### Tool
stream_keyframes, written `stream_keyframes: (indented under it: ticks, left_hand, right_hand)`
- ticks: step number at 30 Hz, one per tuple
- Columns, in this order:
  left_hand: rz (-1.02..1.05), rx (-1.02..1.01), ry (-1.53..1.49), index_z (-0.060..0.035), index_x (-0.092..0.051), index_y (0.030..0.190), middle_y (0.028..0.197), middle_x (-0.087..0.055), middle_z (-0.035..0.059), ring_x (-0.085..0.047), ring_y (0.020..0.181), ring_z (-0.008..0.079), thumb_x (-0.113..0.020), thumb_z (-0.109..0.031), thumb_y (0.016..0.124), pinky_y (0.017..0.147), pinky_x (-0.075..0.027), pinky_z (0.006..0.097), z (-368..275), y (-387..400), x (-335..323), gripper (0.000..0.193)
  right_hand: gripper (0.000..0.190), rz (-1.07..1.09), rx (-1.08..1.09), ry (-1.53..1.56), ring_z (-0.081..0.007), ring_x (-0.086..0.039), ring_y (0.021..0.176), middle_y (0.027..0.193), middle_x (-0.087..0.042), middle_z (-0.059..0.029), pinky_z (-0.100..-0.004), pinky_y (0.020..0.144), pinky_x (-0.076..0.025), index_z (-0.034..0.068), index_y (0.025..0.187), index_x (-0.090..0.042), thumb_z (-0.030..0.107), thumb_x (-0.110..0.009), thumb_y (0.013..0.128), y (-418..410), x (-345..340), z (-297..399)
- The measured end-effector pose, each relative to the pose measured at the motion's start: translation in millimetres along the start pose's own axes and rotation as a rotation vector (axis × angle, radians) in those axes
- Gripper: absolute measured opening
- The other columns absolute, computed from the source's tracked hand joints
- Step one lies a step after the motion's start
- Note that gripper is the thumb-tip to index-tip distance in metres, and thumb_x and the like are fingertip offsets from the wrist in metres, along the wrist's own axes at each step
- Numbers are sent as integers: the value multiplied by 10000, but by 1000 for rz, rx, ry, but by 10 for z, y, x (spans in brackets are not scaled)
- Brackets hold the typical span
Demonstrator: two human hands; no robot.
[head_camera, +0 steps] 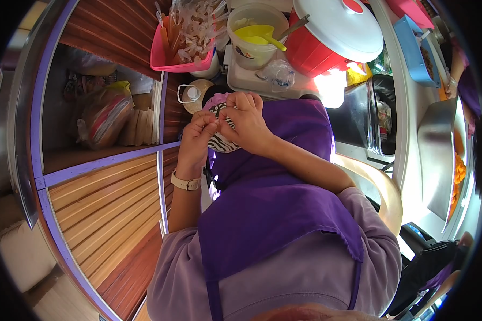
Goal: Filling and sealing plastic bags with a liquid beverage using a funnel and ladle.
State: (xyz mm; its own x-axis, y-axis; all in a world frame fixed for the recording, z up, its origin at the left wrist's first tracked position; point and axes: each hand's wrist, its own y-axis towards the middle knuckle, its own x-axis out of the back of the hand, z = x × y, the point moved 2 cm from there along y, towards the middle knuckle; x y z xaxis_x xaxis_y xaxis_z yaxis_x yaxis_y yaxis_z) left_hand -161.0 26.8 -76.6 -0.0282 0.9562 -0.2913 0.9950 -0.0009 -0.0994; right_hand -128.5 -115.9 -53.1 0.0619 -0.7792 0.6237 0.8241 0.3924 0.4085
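Both of my hands meet over my lap with the fingertips pinched together. My left hand (pixel 199 130), with a pale watch strap at the wrist, touches thumb to forefinger. My right hand (pixel 247 122) pinches right against it. A tiny pale thing shows between the fingertips, too small and covered to name. Below the hands lies a black-and-white zebra-print cloth (pixel 221 145), with pink fabric (pixel 216 100) at its far edge. It rests on my purple apron (pixel 273 156); the hands hide much of it.
Ahead are a pink basket (pixel 180 69) of plastic-wrapped items, a plastic bucket (pixel 251 58) with a yellow-green scoop, and a red cooler (pixel 309 48) with a white lid. A capped jug (pixel 193 94) stands left, near a shelf holding a bagged bundle (pixel 106 116). A lined bin (pixel 379 116) is right; another person's arm (pixel 457 74) shows beyond.
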Motion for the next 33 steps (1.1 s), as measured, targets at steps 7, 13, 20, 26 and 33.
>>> stream_keyframes:
  ticks: [7, 13, 20, 26, 33]
  left_hand:
    - [112, 187, -321, 13, -568, 869, 917, -515, 27, -515, 840, 104, -525, -65, 842, 792, -392, 233, 129, 96, 27, 93]
    - [26, 245, -423, -9, -566, 889, 869, -565, 33, -523, 835, 105, -517, -104, 857, 783, -397, 231, 213, 158, -52, 112]
    - [-39, 240, -489, -3, -571, 867, 856, -584, 42, -531, 803, 104, -531, -106, 849, 746, -401, 226, 216, 116, -100, 112]
    - [-172, 132, -407, 0, -563, 847, 836, -574, 44, -525, 785, 99, -521, -56, 839, 742, -395, 219, 80, 49, -230, 71]
    - [-308, -46, -312, 1, -545, 827, 838, -571, 49, -534, 777, 90, -490, -33, 845, 741, -406, 222, 104, 79, -276, 67]
  right_hand:
    - [116, 64, -120, 418, -218, -498, 843, 856, -482, -80, -329, 765, -394, 35, 814, -592, 97, -619, 720, 72, -52, -208]
    - [175, 57, -91, 469, -170, -599, 680, 814, -587, -106, -252, 612, -466, 15, 909, -602, 15, -589, 735, 73, 28, -193]
    - [161, 79, 30, 345, -265, -606, 750, 854, -592, -136, -295, 665, -483, 2, 910, -600, 54, -596, 758, 88, 98, -133]
    - [183, 81, 147, 121, -295, -572, 810, 930, -546, -142, -334, 688, -486, -9, 910, -550, 37, -572, 734, 74, 100, 2]
    - [234, 135, 182, 52, -295, -552, 804, 903, -509, -144, -343, 669, -476, -26, 948, -499, 73, -563, 746, 51, 43, 20]
